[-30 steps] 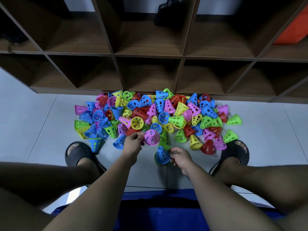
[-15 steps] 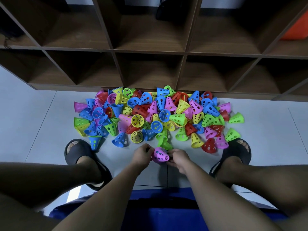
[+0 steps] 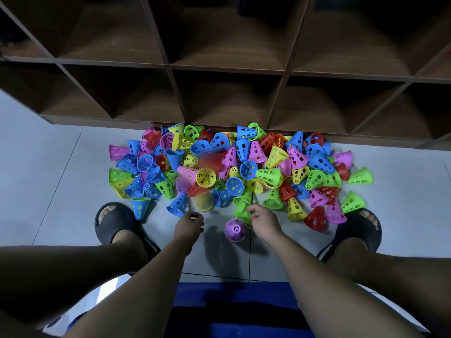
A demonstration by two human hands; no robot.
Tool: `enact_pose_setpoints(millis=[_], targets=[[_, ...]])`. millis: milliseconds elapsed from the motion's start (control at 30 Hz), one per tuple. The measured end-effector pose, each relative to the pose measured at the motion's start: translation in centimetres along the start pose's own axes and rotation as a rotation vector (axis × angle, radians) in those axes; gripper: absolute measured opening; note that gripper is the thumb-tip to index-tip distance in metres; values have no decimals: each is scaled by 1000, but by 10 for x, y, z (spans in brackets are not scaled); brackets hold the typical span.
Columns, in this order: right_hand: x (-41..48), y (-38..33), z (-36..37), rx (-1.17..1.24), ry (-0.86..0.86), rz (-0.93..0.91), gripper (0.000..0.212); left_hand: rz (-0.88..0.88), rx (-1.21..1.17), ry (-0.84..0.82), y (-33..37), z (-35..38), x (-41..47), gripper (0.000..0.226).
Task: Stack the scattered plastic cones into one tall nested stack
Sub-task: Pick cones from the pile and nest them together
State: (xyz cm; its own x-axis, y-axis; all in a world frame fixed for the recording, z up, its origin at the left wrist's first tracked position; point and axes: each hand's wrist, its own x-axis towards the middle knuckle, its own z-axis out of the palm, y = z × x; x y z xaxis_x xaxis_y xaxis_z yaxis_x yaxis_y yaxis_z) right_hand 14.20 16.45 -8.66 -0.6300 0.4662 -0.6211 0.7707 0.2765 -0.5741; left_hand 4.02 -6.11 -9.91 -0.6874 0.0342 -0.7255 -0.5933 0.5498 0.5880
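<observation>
A pile of several perforated plastic cones point(image 3: 244, 167) in pink, blue, green, yellow and red lies on the grey floor in front of a shelf. A short nested stack topped by a pink cone point(image 3: 235, 230) stands upright on the floor between my hands, with blue showing through its holes. My left hand point(image 3: 191, 223) hovers to its left with loosely curled fingers and holds nothing. My right hand point(image 3: 262, 220) is just right of the stack, fingers relaxed and empty, beside a green cone point(image 3: 240, 207) at the pile's near edge.
A dark wooden cube shelf point(image 3: 229, 69) rises directly behind the pile. My feet in black slippers stand at the left point(image 3: 114, 223) and right point(image 3: 358, 228) of the pile. A yellow cone point(image 3: 204, 201) and a blue cone point(image 3: 178, 205) lie near my left hand.
My left hand took a pink cone from the pile and set it on the blue cone held by my right hand. Both hands have let go; the stack stands alone.
</observation>
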Motion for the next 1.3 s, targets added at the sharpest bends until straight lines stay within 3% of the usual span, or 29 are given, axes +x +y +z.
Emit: enact_pose_setpoints(millis=[233, 400, 600, 767, 1133, 1300], targets=[[18, -4, 11, -177, -120, -63, 62, -45, -75, 139, 1, -16, 27, 36], [22, 3, 14, -302, -65, -93, 53, -27, -5, 184, 0, -26, 39, 56], [19, 12, 1, -316, 114, -73, 32, -11, 76, 277, 6, -30, 36, 41], [14, 13, -9, -169, 189, -72, 6, 16, 89, 385, 6, -32, 26, 22], [-8, -9, -28, 185, 353, -87, 10, 72, -149, 343, 31, 3, -25, 21], [-10, -12, -37, 739, 165, 134, 15, 209, -214, 128, 49, 22, -39, 26]])
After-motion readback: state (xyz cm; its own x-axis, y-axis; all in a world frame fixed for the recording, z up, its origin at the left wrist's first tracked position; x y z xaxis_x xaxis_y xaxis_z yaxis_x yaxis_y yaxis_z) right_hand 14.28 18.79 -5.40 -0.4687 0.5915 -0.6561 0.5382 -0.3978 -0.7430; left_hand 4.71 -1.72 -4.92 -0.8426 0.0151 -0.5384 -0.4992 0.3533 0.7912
